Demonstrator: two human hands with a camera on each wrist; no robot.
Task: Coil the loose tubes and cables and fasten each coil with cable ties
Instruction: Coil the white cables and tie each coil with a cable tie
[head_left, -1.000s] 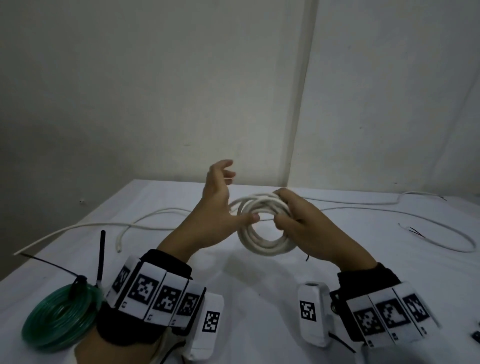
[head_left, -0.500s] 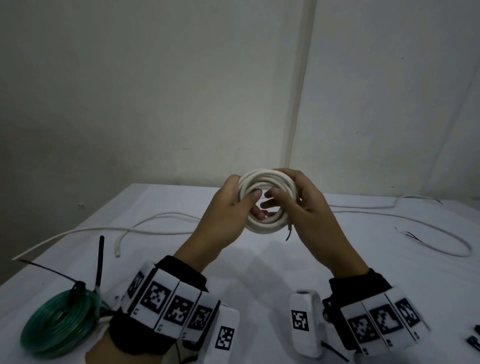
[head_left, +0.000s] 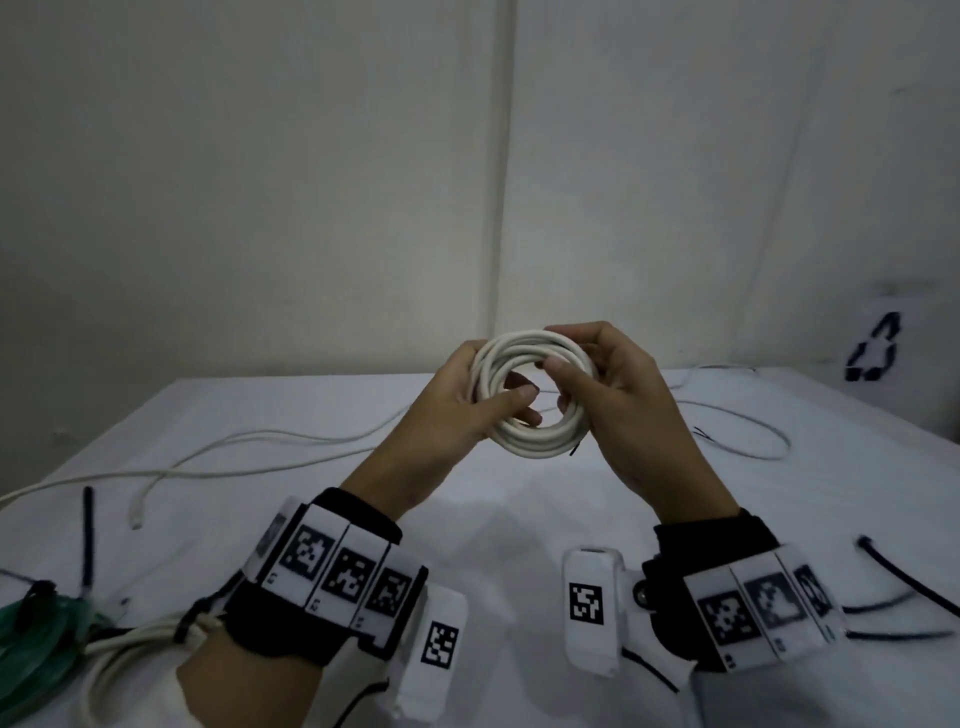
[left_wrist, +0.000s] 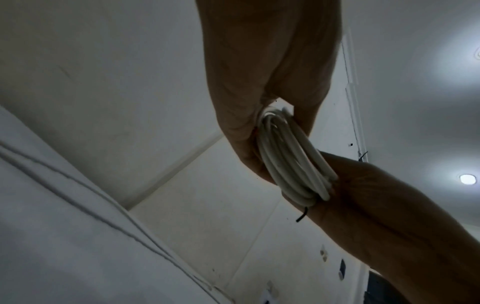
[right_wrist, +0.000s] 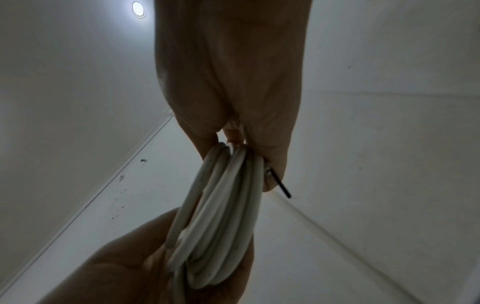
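Between both hands' fingers (head_left: 522, 395) — the white coil (head_left: 535, 397) (held upright); thumbs inside.

The green tube coil (head_left: 31, 631) (lower left) is cut off by the frame edge and blurred.

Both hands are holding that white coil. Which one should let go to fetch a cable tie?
Probably the right hand: loose black ties lie just beside its wrist. The left hand already grips the coil round its strands and could likely hold it alone.
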